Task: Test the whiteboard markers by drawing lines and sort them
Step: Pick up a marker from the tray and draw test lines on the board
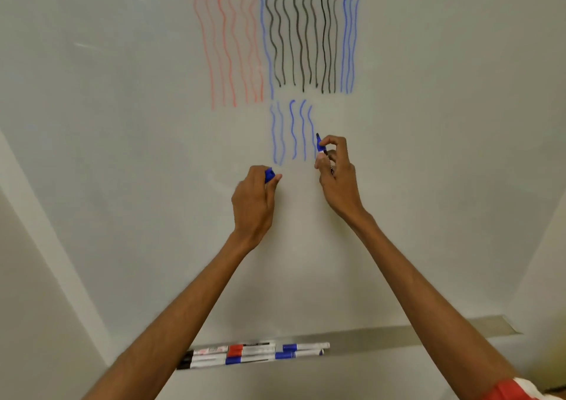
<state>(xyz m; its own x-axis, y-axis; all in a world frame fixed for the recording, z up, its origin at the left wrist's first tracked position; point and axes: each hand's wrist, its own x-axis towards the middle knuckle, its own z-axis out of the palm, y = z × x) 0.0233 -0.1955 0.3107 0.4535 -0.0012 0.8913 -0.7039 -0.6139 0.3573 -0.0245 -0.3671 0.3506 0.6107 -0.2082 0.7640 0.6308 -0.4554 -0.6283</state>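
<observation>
Pinching an uncapped blue whiteboard marker [323, 151] between thumb and fingers, the right hand [337, 179] sets its tip against the whiteboard [428, 154] at the fifth of five lower blue wavy lines [292, 130], while the left hand [254, 200] is closed around the blue cap [269, 175]. Above stand about seven faint red lines [229, 50], one blue, ten black lines [303, 41] and three blue. Roughly six capped markers [254, 355] lie bunched on the tray [428, 330]; their barrel print is unreadable.
</observation>
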